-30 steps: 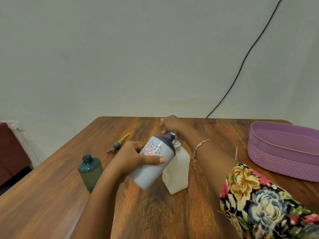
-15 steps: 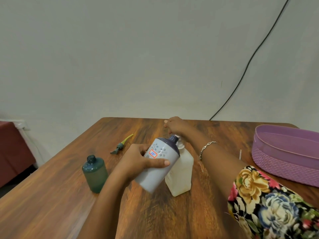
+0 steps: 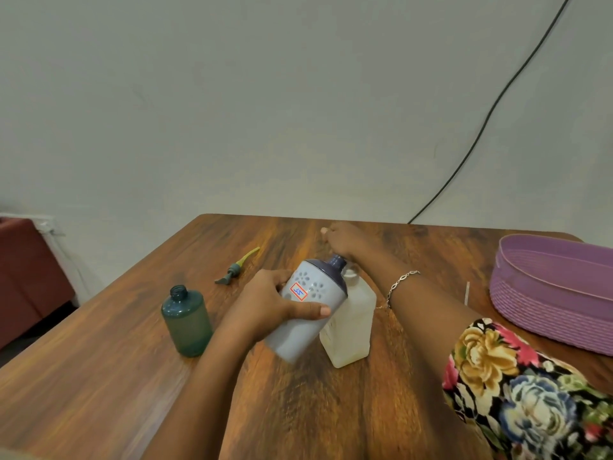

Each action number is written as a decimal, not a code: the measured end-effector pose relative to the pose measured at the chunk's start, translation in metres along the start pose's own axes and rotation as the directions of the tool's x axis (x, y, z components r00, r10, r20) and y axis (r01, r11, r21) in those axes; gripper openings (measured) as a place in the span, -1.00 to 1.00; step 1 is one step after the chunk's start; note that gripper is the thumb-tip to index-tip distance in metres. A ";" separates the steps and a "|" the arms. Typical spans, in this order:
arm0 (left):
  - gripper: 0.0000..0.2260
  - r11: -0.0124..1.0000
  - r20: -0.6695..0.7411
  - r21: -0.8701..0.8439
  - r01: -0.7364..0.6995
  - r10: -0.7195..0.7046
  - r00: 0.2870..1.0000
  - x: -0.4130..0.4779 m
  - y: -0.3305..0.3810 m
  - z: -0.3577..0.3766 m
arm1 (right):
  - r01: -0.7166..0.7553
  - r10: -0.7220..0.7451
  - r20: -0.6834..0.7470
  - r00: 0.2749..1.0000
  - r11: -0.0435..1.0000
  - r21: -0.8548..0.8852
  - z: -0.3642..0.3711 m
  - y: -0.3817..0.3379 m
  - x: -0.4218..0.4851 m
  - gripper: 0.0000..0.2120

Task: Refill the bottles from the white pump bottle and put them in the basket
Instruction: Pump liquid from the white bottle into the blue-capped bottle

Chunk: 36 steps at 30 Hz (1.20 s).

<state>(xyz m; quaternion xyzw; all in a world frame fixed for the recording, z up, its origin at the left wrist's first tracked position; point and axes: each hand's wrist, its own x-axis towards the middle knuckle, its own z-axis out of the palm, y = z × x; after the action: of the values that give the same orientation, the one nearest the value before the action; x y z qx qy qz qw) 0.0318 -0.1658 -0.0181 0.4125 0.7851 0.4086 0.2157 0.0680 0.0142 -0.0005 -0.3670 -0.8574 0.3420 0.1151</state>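
Observation:
My left hand (image 3: 270, 302) grips a grey bottle (image 3: 306, 313) with a dark blue top, tilted so its open neck points right at the pump of the white pump bottle (image 3: 351, 323). That white bottle stands on the table just right of the grey one. My right hand (image 3: 341, 239) rests on its pump head, which is mostly hidden under the hand. A dark green bottle (image 3: 186, 322) stands uncapped to the left. The purple basket (image 3: 550, 290) sits at the right edge of the table.
A green-and-yellow pump cap (image 3: 236, 267) lies on the wooden table (image 3: 298, 410) behind the green bottle. A thin white stick (image 3: 467, 293) lies beside the basket. A black cable (image 3: 491, 111) runs down the wall. A dark red seat (image 3: 26, 270) is at far left.
Both hands hold the same places on the bottles; only the camera view has shifted slightly. The grey bottle stays tilted against the pump.

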 end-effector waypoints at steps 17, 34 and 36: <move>-0.65 0.999 -0.014 -0.017 0.027 -0.027 1.000 -0.003 0.002 -0.002 | -0.016 0.020 0.069 0.997 0.998 -0.058 0.002 -0.003 0.009 -0.65; -0.67 0.999 0.031 -0.046 0.024 -0.023 0.999 -0.004 0.002 -0.004 | -0.026 0.031 0.055 0.998 0.996 -0.084 0.000 -0.006 0.005 -0.66; -0.63 0.997 0.029 -0.075 0.022 -0.020 0.999 -0.006 0.006 -0.003 | -0.005 0.005 0.022 1.000 1.000 -0.001 -0.004 -0.006 0.004 -0.65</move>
<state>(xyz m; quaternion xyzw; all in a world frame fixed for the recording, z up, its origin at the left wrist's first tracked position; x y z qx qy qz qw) 0.0356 -0.1703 -0.0114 0.4014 0.7702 0.4300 0.2464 0.0640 0.0163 0.0061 -0.3654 -0.8578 0.3459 0.1047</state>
